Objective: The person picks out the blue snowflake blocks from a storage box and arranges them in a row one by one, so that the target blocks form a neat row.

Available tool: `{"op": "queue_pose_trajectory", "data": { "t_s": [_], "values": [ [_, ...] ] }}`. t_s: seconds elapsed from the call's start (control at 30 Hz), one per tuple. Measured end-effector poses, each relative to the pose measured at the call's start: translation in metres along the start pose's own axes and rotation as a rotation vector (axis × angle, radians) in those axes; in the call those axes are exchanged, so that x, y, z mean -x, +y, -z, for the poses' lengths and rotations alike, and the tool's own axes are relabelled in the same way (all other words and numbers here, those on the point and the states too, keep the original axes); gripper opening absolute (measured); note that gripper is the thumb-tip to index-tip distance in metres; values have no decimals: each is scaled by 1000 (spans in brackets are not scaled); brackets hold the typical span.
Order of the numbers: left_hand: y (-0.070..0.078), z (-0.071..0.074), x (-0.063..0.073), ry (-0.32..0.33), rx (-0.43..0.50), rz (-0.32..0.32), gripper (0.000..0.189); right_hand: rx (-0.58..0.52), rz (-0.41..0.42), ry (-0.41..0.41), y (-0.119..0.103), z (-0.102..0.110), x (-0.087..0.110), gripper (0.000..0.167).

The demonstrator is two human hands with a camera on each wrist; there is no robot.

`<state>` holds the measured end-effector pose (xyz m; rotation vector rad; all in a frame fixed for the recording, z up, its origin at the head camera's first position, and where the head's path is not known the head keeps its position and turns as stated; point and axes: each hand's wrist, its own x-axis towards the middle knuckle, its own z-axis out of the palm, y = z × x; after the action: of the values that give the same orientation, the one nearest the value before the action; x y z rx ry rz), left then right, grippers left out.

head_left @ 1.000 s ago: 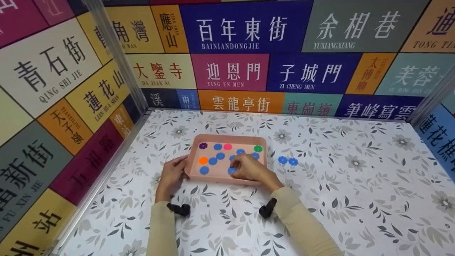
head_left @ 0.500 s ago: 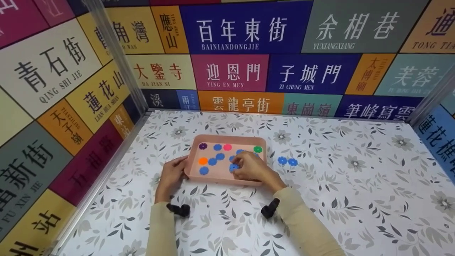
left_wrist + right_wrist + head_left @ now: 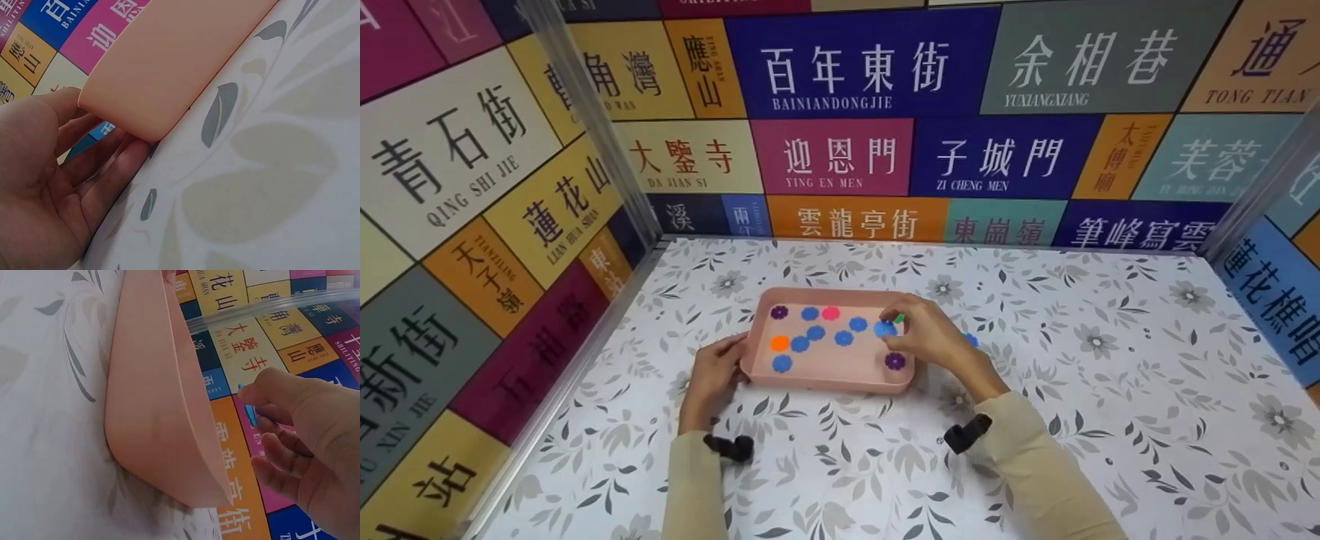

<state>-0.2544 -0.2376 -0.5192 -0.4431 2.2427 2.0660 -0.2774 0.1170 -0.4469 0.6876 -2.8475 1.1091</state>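
My right hand (image 3: 937,337) pinches a small blue flower-shaped piece (image 3: 883,329) between thumb and fingers, above the right side of a shallow pink tray (image 3: 825,384). The right wrist view shows that blue piece (image 3: 249,412) edge-on, raised above the tray rim. At the tray's left end, my left hand (image 3: 714,379) grips the wall, thumb at the rim and fingers by the lower corner (image 3: 149,138). Inside the tray lie several more blue flower pieces (image 3: 844,338), a pink one (image 3: 830,313), an orange one (image 3: 780,343), purple ones (image 3: 895,361) and a partly covered green one (image 3: 900,319).
Right of the tray, a blue flower piece (image 3: 971,340) on the table is partly hidden by my right hand. The table has a white leaf-patterned cover (image 3: 840,480). Panels of coloured street signs (image 3: 855,67) stand at the back and sides.
My right hand has lifted the blue piece and moved right and slightly away from me. A purple piece at the tray's lower right is now uncovered. The left hand stays at the tray.
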Motion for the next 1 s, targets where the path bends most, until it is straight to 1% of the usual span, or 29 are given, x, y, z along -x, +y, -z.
{"op": "queue_pose_trajectory", "data": {
  "t_s": [0.1, 0.2, 0.27, 0.37, 0.5, 0.6, 0.7, 0.83, 1.0],
  "values": [
    [-1, 1, 0, 1, 6, -5, 36, -16, -8, 22, 6, 13, 10, 30],
    [-1, 1, 0, 4, 38, -15, 36, -3, -2, 51, 15, 24, 19, 31],
    [-1, 1, 0, 8, 50, -18, 36, 15, -14, 69, 22, 32, 26, 31],
    [-1, 0, -1, 15, 25, -18, 36, 36, -47, 98, 35, 41, 35, 32],
    [0, 0, -2, 19, -17, 5, 36, 47, -74, 143, 57, 52, 48, 31],
    [0, 0, -2, 19, -13, 22, 36, 56, -84, 161, 73, 57, 56, 31],
    [0, -1, -2, 18, -4, 25, 36, 36, -105, 159, 86, 60, 63, 31],
    [1, -1, -1, 18, 0, 24, 36, 8, -149, 133, 102, 62, 67, 34],
    [2, -1, 0, 16, -16, 29, 36, 19, -221, 97, 116, 61, 69, 34]
  ]
}}
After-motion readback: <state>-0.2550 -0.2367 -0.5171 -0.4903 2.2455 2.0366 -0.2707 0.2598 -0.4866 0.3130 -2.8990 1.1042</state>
